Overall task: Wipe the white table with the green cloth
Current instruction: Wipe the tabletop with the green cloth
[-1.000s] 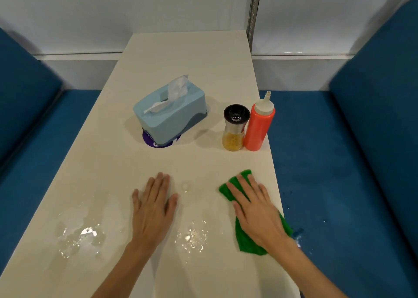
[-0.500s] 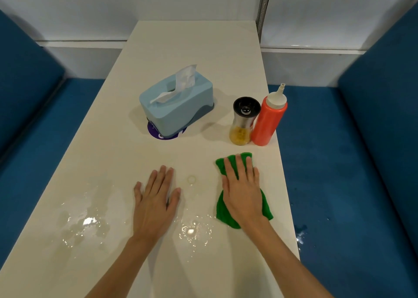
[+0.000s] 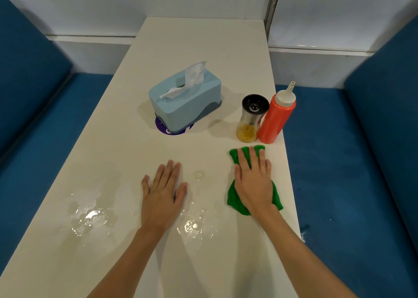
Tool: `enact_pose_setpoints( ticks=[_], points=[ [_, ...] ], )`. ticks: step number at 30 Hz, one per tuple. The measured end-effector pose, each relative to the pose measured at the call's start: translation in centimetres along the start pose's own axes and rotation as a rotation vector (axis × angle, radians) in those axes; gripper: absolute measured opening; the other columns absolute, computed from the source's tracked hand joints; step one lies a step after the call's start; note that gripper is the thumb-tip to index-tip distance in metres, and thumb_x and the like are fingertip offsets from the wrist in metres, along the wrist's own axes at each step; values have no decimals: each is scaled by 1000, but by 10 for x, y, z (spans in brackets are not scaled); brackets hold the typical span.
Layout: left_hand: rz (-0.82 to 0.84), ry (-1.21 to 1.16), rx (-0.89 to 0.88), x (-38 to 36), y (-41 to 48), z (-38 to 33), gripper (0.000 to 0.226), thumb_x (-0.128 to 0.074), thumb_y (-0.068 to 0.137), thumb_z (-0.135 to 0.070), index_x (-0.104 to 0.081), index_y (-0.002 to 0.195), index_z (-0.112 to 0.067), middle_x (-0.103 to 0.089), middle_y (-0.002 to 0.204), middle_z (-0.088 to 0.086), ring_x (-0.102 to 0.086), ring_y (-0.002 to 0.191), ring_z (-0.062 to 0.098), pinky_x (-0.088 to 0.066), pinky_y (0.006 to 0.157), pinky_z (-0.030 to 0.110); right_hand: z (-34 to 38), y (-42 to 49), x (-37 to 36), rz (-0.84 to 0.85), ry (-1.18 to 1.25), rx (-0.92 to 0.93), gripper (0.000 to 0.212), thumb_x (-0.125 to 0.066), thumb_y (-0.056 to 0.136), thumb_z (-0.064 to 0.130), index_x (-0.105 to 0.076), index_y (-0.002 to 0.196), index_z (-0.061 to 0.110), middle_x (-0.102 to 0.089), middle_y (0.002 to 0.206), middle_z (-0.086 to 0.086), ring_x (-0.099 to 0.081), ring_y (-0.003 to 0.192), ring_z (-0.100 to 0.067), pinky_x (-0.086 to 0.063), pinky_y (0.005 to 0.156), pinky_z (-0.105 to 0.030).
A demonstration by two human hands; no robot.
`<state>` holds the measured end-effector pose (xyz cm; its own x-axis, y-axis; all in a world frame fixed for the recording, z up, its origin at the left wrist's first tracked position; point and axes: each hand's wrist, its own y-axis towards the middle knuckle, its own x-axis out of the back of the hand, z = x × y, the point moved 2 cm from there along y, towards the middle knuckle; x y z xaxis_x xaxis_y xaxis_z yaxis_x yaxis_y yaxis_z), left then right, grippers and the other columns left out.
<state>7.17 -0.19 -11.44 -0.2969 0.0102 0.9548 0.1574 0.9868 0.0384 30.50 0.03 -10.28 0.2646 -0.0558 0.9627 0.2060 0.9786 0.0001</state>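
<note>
Green cloth (image 3: 234, 198) under flat right hand (image 3: 254, 184); left hand (image 3: 161, 198) flat, empty; puddles (image 3: 90, 216) flanking it on bench (image 3: 203, 49) unwiped.

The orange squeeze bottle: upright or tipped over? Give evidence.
Upright. The orange squeeze bottle stands on its base, white nozzle pointing up.

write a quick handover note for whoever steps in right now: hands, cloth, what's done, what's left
Right hand flat, pressing the green cloth near the white table's right edge, just short of the spice grinder and red bottle.
Left hand flat on the table, holding nothing.
Done: cloth in place, nothing more provable.
Left: wipe the puddle between the arms and the larger puddle left of the left hand.
</note>
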Motion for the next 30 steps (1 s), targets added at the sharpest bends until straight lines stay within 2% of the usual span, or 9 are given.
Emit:
enact_pose_setpoints(
  ticks=[4,8,12,17,20,23,27,30],
  points=[
    [3,4,-8,0,-1,2,59,-20,96,-51,-28,150,-29,-23,158,-8,-18,146,13,-9,116,47,14,-19,-5,56,52,186,55,-14,100,41,-38,145,19,-33,153,-10,-22,143,-33,-19,116,-48],
    [9,-22,-8,0,0,4,60,-19,95,-52,-28,150,-30,-21,158,-9,-17,146,11,-5,116,44,-19,-54,5,134,44,418,50,-18,101,39,-35,146,27,-27,155,1,-15,145,-22,-6,117,-36],
    [16,-78,-24,9,-1,12,63,-17,93,-53,-31,149,-28,-22,158,-9,-16,146,10,-3,116,42,-46,-43,14,94,18,267,53,-16,99,38,-33,147,27,-25,156,-2,-13,146,-23,-17,117,-45],
    [7,-2,50,14,-11,36,63,-17,94,-55,-24,151,-30,-16,160,-8,-11,147,11,-3,115,46,3,-9,0,51,25,76,57,-17,94,35,-40,144,19,-34,151,-14,-24,142,-37,-23,112,-53],
    [9,21,55,12,-12,37,63,-16,94,-56,-21,152,-31,-14,160,-10,-10,147,10,-4,116,46,39,-2,-10,50,36,106,55,-22,93,32,-46,141,18,-40,148,-16,-30,138,-39,-28,110,-54],
    [1,28,50,12,-11,38,62,-18,94,-56,-23,151,-32,-17,159,-10,-12,147,10,-5,116,45,51,-13,-13,65,68,238,53,-24,94,31,-45,141,20,-40,148,-13,-30,139,-37,-26,112,-51],
    [-7,2,53,12,-12,40,61,-20,94,-56,-24,150,-33,-17,159,-11,-12,146,8,-4,116,44,16,-39,-2,146,128,465,50,-25,96,34,-41,143,27,-32,153,-2,-19,144,-25,-11,115,-38],
    [-18,2,55,11,-13,39,61,-21,94,-56,-25,150,-34,-18,159,-11,-13,146,8,-4,116,44,-20,-39,6,110,141,393,50,-25,97,35,-40,144,28,-32,153,-1,-17,145,-23,-12,116,-38]
  ],
)
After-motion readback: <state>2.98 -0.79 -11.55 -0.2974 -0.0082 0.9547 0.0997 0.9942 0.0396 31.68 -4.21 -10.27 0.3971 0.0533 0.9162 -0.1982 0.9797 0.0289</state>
